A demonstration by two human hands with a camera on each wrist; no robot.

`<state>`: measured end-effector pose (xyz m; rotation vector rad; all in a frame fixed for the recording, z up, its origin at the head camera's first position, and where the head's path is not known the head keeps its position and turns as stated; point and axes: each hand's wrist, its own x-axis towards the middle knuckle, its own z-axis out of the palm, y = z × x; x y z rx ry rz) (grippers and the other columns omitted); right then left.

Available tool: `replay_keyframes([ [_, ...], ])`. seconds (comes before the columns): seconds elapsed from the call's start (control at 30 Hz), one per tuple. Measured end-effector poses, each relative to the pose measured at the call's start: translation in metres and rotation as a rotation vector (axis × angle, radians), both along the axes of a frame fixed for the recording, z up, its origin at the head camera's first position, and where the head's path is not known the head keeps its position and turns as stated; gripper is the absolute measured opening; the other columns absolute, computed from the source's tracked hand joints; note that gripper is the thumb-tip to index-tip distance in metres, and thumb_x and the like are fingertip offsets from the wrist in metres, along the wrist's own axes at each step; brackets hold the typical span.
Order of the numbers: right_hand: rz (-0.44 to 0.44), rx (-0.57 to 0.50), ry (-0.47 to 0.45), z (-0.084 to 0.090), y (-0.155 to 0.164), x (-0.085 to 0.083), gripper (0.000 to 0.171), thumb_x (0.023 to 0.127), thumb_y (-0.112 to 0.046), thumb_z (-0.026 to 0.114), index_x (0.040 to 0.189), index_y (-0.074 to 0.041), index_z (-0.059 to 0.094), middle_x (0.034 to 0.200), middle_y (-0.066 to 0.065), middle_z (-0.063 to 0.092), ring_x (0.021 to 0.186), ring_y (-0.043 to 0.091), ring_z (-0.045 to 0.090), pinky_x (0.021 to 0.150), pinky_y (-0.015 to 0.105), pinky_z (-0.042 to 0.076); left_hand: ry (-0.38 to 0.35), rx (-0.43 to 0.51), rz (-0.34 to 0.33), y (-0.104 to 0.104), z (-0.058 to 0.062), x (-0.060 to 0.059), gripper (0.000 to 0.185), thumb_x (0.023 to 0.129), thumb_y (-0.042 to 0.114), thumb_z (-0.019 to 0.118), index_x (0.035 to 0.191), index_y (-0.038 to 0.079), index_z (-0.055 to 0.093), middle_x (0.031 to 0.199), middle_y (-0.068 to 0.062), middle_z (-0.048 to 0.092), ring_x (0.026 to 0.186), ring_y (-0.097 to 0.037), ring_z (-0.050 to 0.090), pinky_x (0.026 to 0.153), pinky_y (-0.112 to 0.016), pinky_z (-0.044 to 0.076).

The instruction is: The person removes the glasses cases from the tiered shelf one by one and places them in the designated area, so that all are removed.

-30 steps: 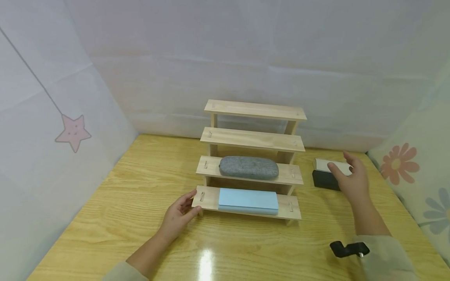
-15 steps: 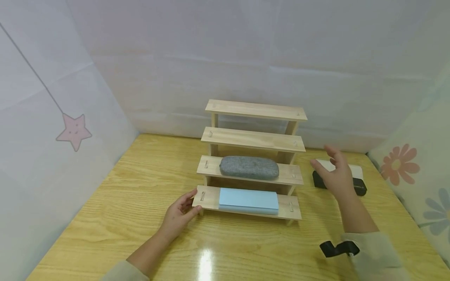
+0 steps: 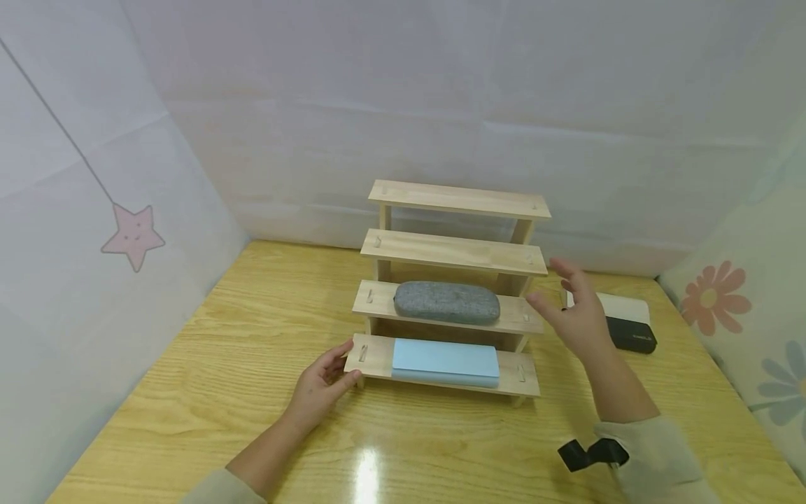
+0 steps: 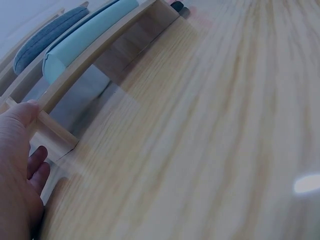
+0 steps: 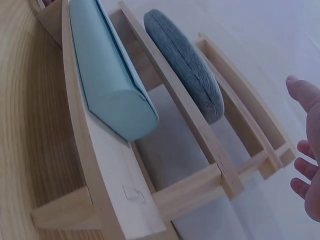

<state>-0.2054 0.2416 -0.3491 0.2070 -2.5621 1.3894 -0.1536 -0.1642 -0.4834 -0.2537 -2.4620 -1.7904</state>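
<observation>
A four-tier stepped wooden shelf (image 3: 450,252) stands on the table. A grey oval case (image 3: 446,302) lies on its second tier from the bottom, and a light blue case (image 3: 444,360) on the bottom tier. My left hand (image 3: 340,364) grips the left end of the bottom tier, thumb on top and fingers below. My right hand (image 3: 567,308) hovers with spread fingers beside the right end of the grey case's tier and holds nothing. The left wrist view shows the left hand (image 4: 20,165) at the shelf (image 4: 100,55). The right wrist view shows both cases (image 5: 107,80) (image 5: 187,65) and the right hand (image 5: 310,160).
A black and white case (image 3: 626,325) lies on the table to the right of the shelf, behind my right hand. White cloth walls close in the table, with a pink star (image 3: 133,236) on the left and a flower print (image 3: 714,294) on the right.
My right hand has drawn left, away from the black and white case, to the shelf's right end; the case lies a little farther right. The left hand has stayed put.
</observation>
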Motion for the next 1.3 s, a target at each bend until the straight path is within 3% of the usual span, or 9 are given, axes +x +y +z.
replay_keyframes([
  [0.17, 0.037, -0.002, 0.010, 0.001, -0.012, 0.004, 0.074, 0.091, -0.035, 0.070, 0.152, -0.016, 0.033, 0.159, 0.008, 0.029, 0.140, 0.045, 0.029, 0.105, 0.072, 0.028, -0.023, -0.002, 0.008, -0.001, -0.001, -0.001, 0.055, 0.090, 0.023, 0.072, 0.140, 0.010, 0.053, 0.145, -0.006, 0.053, 0.114, -0.009, 0.060, 0.096, -0.020, 0.048],
  [0.3, 0.062, -0.019, 0.018, 0.000, -0.021, 0.006, 0.073, 0.091, -0.032, 0.071, 0.151, -0.016, 0.035, 0.158, 0.008, 0.032, 0.140, 0.042, 0.031, 0.107, 0.069, 0.028, -0.023, 0.000, 0.005, -0.002, -0.001, -0.001, 0.056, 0.090, 0.023, 0.072, 0.140, 0.010, 0.052, 0.146, -0.006, 0.053, 0.112, -0.005, 0.060, 0.096, -0.020, 0.048],
  [0.57, 0.142, -0.047, 0.054, -0.008, -0.037, 0.001, 0.070, 0.089, -0.025, 0.074, 0.147, -0.009, 0.039, 0.153, 0.011, 0.039, 0.139, 0.036, 0.034, 0.112, 0.061, 0.027, -0.026, 0.004, 0.006, -0.002, -0.002, -0.001, 0.056, 0.089, 0.024, 0.073, 0.140, 0.011, 0.052, 0.147, -0.005, 0.051, 0.117, -0.014, 0.060, 0.100, -0.028, 0.049],
  [0.77, 0.180, -0.022, 0.019, -0.013, -0.047, -0.003, 0.073, 0.088, -0.030, 0.075, 0.148, -0.012, 0.039, 0.151, 0.010, 0.041, 0.139, 0.034, 0.034, 0.112, 0.061, 0.028, -0.022, 0.000, 0.003, -0.002, -0.003, -0.001, 0.056, 0.090, 0.025, 0.072, 0.140, 0.010, 0.052, 0.147, -0.006, 0.051, 0.120, -0.021, 0.059, 0.102, -0.035, 0.048],
  [1.07, 0.272, 0.019, 0.020, -0.016, -0.062, -0.009, 0.072, 0.088, -0.025, 0.075, 0.147, -0.006, 0.038, 0.150, 0.015, 0.043, 0.139, 0.035, 0.037, 0.113, 0.059, 0.031, -0.031, 0.007, 0.009, -0.002, -0.003, -0.002, 0.057, 0.089, 0.025, 0.073, 0.140, 0.011, 0.052, 0.146, -0.005, 0.052, 0.118, -0.016, 0.060, 0.098, -0.022, 0.048],
  [1.3, 0.293, 0.096, -0.013, -0.021, -0.067, -0.016, 0.074, 0.087, -0.030, 0.076, 0.148, -0.011, 0.039, 0.151, 0.016, 0.042, 0.140, 0.037, 0.037, 0.113, 0.058, 0.032, -0.016, 0.000, 0.003, -0.002, -0.004, -0.002, 0.056, 0.090, 0.025, 0.072, 0.140, 0.011, 0.052, 0.147, -0.006, 0.051, 0.120, -0.023, 0.059, 0.102, -0.036, 0.048],
])
